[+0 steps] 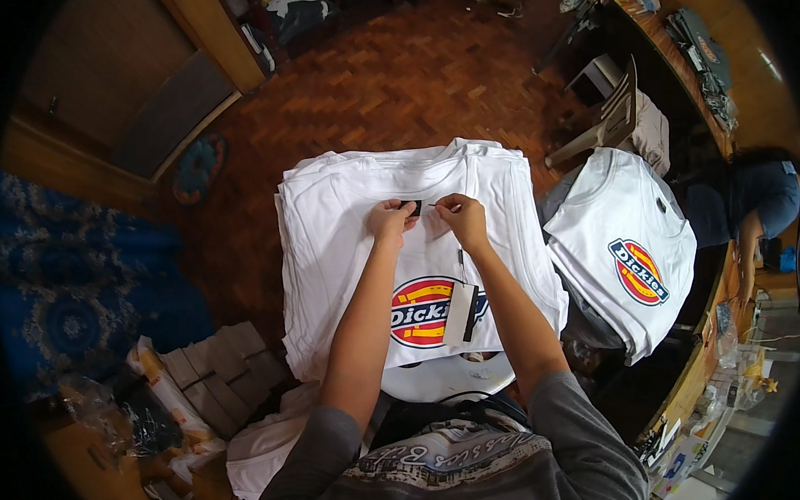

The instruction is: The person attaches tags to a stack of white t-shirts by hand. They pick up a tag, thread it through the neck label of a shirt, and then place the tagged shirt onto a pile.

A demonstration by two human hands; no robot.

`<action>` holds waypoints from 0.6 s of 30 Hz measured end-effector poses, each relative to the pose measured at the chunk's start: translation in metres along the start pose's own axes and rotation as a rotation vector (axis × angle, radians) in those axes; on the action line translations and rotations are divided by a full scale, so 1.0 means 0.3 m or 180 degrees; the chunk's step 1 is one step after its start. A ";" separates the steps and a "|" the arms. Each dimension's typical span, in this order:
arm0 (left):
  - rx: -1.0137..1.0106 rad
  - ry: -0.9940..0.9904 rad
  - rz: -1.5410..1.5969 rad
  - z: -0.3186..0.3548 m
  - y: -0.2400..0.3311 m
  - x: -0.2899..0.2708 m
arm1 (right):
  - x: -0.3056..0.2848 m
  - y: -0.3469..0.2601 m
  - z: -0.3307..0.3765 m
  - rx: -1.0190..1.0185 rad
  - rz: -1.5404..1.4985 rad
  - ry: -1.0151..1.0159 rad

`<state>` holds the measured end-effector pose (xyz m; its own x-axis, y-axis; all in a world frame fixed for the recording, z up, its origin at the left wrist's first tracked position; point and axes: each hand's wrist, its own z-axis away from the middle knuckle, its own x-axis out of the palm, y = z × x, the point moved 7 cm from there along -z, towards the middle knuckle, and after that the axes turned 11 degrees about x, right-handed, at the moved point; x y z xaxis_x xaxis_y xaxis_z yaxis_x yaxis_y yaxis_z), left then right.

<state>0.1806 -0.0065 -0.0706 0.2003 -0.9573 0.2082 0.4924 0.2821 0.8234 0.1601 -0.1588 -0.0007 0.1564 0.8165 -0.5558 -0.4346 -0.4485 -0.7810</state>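
Note:
A white T-shirt [330, 239] with a red, yellow and blue oval print [418, 314] lies flat on top of a thick stack of white shirts. At its collar, my left hand [395, 221] is closed on a small black neck label [411, 207]. Just right of it, my right hand [461, 219] pinches a thin dark piece whose tip points at the label; it looks like a cord end, though its kind is unclear. Below my right wrist, a grey and black hang tag [461, 314] rests over the print, with a short dark strip above it.
A second pile of printed white shirts [634, 245] stands at right, before a plastic chair [612, 116] and a long wooden counter [676, 405]. Another person [763, 197] bends over at far right. Grey boxes [211, 376] and plastic-wrapped bundles lie lower left, near a blue patterned cloth [73, 274].

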 end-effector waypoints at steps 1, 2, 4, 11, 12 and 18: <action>0.0041 -0.0004 -0.0044 -0.001 -0.002 0.000 | -0.001 0.004 0.002 0.0009 -0.0004 0.0010; 0.0075 -0.0022 -0.0007 0.000 -0.005 0.002 | 0.000 0.005 0.006 -0.0014 0.0023 0.0015; 0.0168 -0.0053 0.0058 0.000 -0.003 0.000 | 0.004 -0.006 0.012 -0.0078 0.0056 0.0024; 0.0195 -0.0174 0.0217 -0.011 -0.027 -0.012 | 0.019 -0.085 0.040 -0.0566 0.0797 0.0345; 0.0204 -0.0178 0.0203 -0.012 -0.029 -0.011 | 0.027 -0.090 0.043 -0.0678 0.0883 0.0356; 0.0264 -0.0168 0.0180 0.003 -0.015 -0.009 | 0.052 -0.129 0.061 -0.0844 0.0978 0.0436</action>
<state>0.1770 -0.0053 -0.0744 0.1798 -0.9427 0.2812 0.4095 0.3317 0.8499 0.1631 -0.1220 0.0259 0.1793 0.5824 -0.7929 -0.2390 -0.7560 -0.6094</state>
